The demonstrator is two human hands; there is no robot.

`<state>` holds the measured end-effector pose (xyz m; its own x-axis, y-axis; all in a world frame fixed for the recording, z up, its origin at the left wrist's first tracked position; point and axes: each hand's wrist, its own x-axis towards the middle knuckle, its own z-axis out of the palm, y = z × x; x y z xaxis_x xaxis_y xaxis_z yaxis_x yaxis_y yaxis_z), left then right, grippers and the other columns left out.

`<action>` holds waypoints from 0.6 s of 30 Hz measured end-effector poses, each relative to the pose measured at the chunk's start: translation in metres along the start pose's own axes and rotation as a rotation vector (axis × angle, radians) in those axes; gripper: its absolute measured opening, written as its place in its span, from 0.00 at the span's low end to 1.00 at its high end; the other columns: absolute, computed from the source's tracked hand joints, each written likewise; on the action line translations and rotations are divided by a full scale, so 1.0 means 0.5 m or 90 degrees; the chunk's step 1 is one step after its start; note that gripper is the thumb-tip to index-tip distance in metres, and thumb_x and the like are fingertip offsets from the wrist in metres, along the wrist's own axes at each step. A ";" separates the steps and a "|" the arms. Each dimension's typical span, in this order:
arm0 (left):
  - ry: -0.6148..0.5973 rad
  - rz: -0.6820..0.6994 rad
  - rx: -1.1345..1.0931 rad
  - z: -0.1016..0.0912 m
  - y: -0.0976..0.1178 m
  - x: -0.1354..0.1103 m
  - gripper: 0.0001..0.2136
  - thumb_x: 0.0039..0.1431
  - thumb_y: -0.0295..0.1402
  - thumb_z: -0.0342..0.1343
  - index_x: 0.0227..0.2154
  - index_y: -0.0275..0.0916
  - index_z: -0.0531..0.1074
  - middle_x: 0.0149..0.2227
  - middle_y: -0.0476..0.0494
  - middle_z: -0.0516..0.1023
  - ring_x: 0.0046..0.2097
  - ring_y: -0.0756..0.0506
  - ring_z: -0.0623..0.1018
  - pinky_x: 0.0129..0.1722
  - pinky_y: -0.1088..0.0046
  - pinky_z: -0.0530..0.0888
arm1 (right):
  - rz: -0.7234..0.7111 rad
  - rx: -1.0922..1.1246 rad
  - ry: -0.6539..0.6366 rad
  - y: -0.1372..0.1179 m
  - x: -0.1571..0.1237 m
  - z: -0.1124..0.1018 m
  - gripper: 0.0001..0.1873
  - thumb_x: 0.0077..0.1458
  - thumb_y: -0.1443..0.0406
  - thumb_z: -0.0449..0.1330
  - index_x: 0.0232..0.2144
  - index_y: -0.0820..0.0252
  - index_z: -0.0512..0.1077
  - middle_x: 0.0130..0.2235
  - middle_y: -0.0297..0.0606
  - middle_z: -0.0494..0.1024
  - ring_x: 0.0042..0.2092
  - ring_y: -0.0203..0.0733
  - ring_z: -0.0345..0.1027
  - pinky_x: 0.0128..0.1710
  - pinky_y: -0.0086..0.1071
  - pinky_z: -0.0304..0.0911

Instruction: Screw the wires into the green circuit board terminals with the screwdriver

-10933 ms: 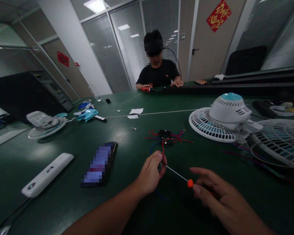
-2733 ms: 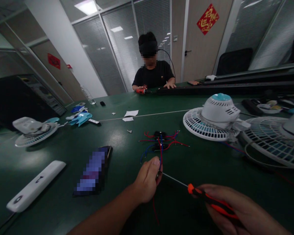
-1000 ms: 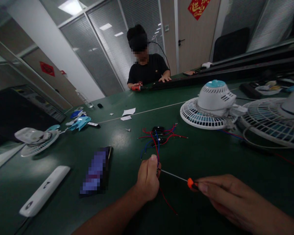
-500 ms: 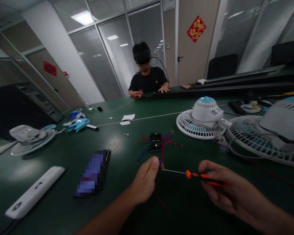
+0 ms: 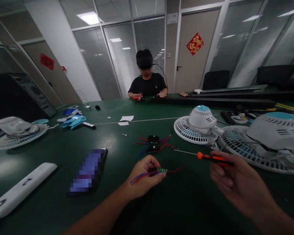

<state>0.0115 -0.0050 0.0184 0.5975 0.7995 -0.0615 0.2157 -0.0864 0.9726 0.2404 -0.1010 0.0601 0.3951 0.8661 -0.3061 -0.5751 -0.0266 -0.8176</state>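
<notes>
Between the thumb and fingers of my left hand is a small green circuit board. Red and blue wires trail from it back over the wrist, and a thin red wire sticks out to the right. My right hand is closed round the orange and black handle of a screwdriver. Its thin shaft points left, the tip apart from the board, up and to its right. Just beyond my left hand, two black wired modules lie on the table with red and blue leads spread out.
White fan heads stand at the right; another fan part lies far left. A phone and a white elongated device rest on the left. Paper scraps lie mid-table. Across it sits a person with a red power tool.
The screwdriver tip has moved away from my left hand, up and to the right. My left hand has turned, so the green board and its wires now show.
</notes>
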 end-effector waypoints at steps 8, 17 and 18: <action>-0.049 0.220 0.437 0.010 -0.007 -0.013 0.12 0.53 0.42 0.62 0.36 0.40 0.76 0.41 0.42 0.74 0.43 0.41 0.71 0.42 0.63 0.66 | -0.051 -0.132 -0.006 0.031 -0.001 0.044 0.14 0.42 0.57 0.69 0.27 0.59 0.73 0.14 0.25 0.64 0.14 0.26 0.50 0.12 0.21 0.44; -0.309 0.212 0.443 -0.074 0.025 -0.005 0.40 0.36 0.51 0.69 0.55 0.42 0.68 0.52 0.37 0.69 0.50 0.35 0.70 0.51 0.56 0.65 | -0.163 -0.401 0.020 -0.009 -0.002 0.046 0.15 0.39 0.55 0.71 0.27 0.58 0.79 0.14 0.27 0.64 0.16 0.29 0.51 0.13 0.24 0.43; -0.333 0.203 0.447 -0.081 0.034 -0.007 0.42 0.35 0.51 0.69 0.56 0.42 0.66 0.54 0.37 0.68 0.52 0.34 0.69 0.52 0.54 0.64 | -0.187 -0.456 0.015 -0.013 -0.003 0.048 0.14 0.41 0.54 0.70 0.27 0.57 0.79 0.13 0.27 0.63 0.16 0.30 0.51 0.13 0.25 0.43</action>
<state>-0.0181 0.0149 0.0440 0.9439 0.3219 -0.0743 0.2978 -0.7318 0.6130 0.2266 -0.0903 0.0776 0.4794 0.8770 -0.0316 0.1556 -0.1204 -0.9805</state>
